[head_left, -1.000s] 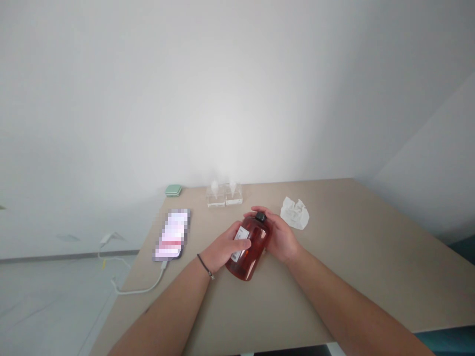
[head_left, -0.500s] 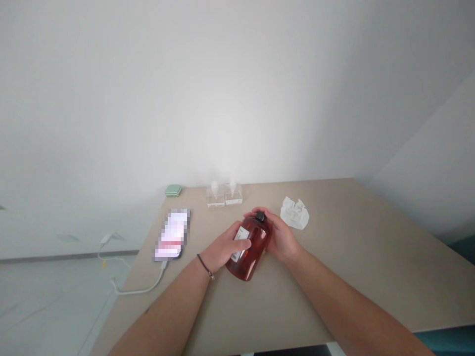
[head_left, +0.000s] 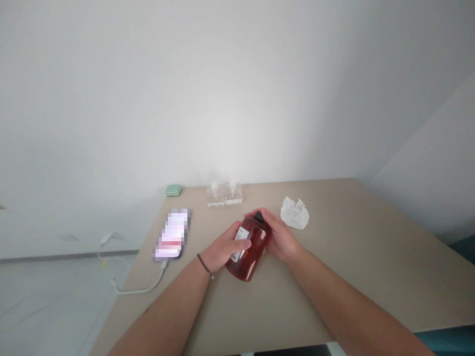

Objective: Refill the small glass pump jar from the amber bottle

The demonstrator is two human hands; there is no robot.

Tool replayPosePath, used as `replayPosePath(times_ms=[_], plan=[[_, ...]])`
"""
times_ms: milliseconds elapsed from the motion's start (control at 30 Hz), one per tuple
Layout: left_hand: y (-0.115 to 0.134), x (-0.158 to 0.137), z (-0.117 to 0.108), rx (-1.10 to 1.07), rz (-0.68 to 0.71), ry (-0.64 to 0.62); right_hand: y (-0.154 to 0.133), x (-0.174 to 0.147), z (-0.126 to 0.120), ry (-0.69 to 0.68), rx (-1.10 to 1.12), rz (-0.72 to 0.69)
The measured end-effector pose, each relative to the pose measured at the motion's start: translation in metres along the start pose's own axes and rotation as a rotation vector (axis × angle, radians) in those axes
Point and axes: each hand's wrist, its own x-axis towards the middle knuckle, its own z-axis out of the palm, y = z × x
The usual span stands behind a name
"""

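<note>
A reddish-brown see-through bottle (head_left: 252, 252) with a black cap (head_left: 259, 216) and a white label (head_left: 240, 244) is tilted between my hands, its neck pointing away and slightly right. My left hand (head_left: 225, 247) is closed around the body, thumb lying over the label. Up by the neck, my right hand (head_left: 280, 236) wraps the bottle's far right side, with fingers curled behind and around the cap. Part of those fingers is hidden by the bottle. Whether the base touches the table I cannot tell.
Two clear square bottles (head_left: 224, 196) with white tops stand near the wall. A crumpled tissue (head_left: 295, 213) lies right of the bottle. On the left are a phone (head_left: 172, 235), its white cable (head_left: 143, 290) and a small green case (head_left: 173, 190), all on the beige table (head_left: 356, 237).
The fingers of my right hand and the black cap have shifted very slightly at the bottle's neck. My left hand and the bottle's body stay in place.
</note>
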Motion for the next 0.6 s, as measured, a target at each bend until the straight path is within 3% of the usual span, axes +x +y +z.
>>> replayPosePath(times_ms=[600], plan=[[0.0006,-0.0003,-0.0001,0.043,0.013,0.026,-0.0006,0.0014,-0.0035,-0.039,0.004,-0.01]])
